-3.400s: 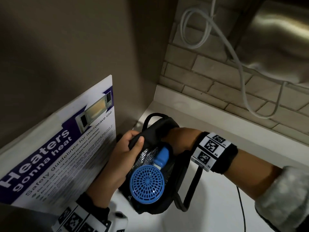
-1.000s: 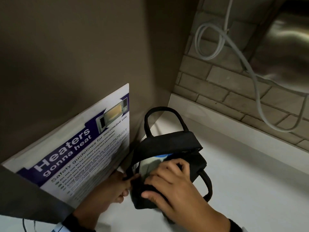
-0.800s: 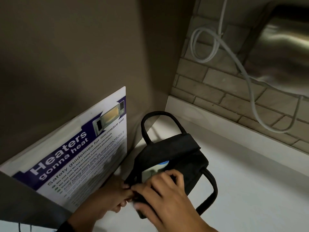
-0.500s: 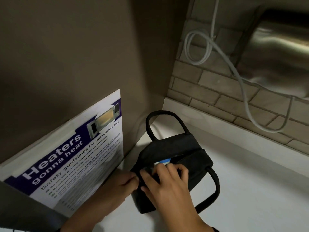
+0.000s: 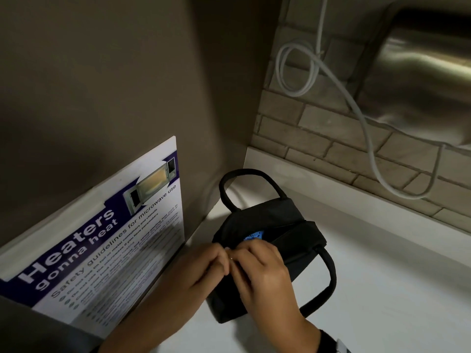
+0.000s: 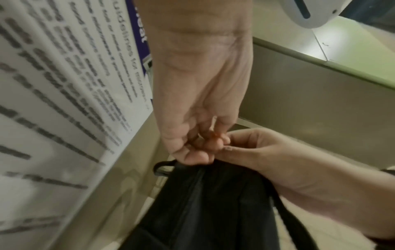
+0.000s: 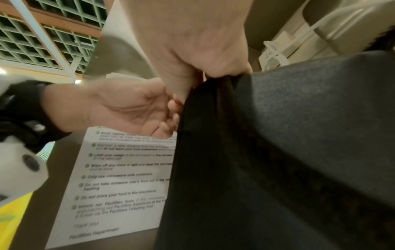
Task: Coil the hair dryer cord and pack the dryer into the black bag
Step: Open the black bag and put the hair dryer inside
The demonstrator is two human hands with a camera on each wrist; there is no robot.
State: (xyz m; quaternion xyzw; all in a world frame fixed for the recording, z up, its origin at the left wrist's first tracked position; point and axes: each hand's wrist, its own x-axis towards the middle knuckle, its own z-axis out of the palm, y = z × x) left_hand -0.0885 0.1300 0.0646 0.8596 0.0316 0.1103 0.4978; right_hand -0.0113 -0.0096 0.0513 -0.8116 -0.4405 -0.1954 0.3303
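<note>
I watch from the head camera as the black bag (image 5: 270,240) sits on the pale counter (image 5: 382,289) in the corner, beside a leaning microwave safety poster (image 5: 122,240) and below a brick wall (image 5: 318,138). A sliver of the blue hair dryer (image 5: 252,236) shows through the narrow gap left in the bag's mouth; its cord is out of sight. My left hand (image 5: 201,271) and right hand (image 5: 262,273) meet at the near end of that opening, fingers curled and bunched knuckle to knuckle. In the left wrist view the left hand's fingertips (image 6: 198,157) pinch the top edge of the bag, with the right hand's thumb pressed against them; in the right wrist view the right hand's fingers (image 7: 222,71) grip a fold of the black cloth. One bag handle (image 5: 244,179) arches up toward the wall, the other curves along the counter. A white cable (image 5: 298,70) hangs looped on the bricks, next to a steel appliance (image 5: 420,80).
</note>
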